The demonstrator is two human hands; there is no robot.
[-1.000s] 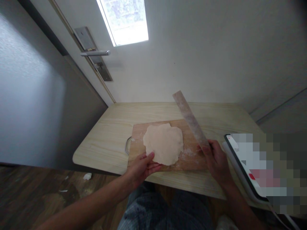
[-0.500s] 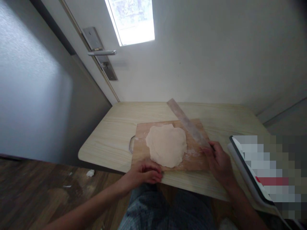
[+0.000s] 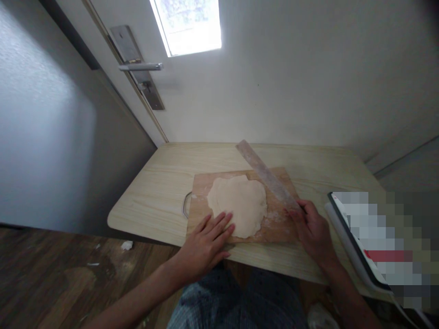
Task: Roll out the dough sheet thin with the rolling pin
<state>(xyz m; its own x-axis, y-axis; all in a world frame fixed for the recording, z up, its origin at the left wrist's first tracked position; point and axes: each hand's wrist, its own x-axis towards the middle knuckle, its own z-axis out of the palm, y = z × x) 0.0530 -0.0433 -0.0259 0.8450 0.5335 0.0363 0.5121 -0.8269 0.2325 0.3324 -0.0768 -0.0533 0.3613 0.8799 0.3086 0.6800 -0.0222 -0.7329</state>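
Observation:
A flattened sheet of dough (image 3: 245,201) with an uneven edge lies on a wooden cutting board (image 3: 281,233), which has a metal handle (image 3: 185,205) at its left end. My left hand (image 3: 207,242) rests open, fingers spread, over the dough's lower left edge and the board. In my right hand (image 3: 312,230) is one end of a long, flat, flour-dusted ruler-like strip (image 3: 265,173). It slants up and left above the board's right part, to the right of the dough. White flour marks the board beneath it.
The board sits on a pale wood-grain table (image 3: 151,192) against a white door with a lever handle (image 3: 140,66). At the right of the table is a white, dark-edged object (image 3: 358,246), partly blurred out. White scraps (image 3: 126,245) lie on the brown floor.
My left hand has uncurled from the board's front edge and moved up, laying its fingers on the dough's edge. My right hand and the strip have stayed nearly still. The view has shifted slightly.

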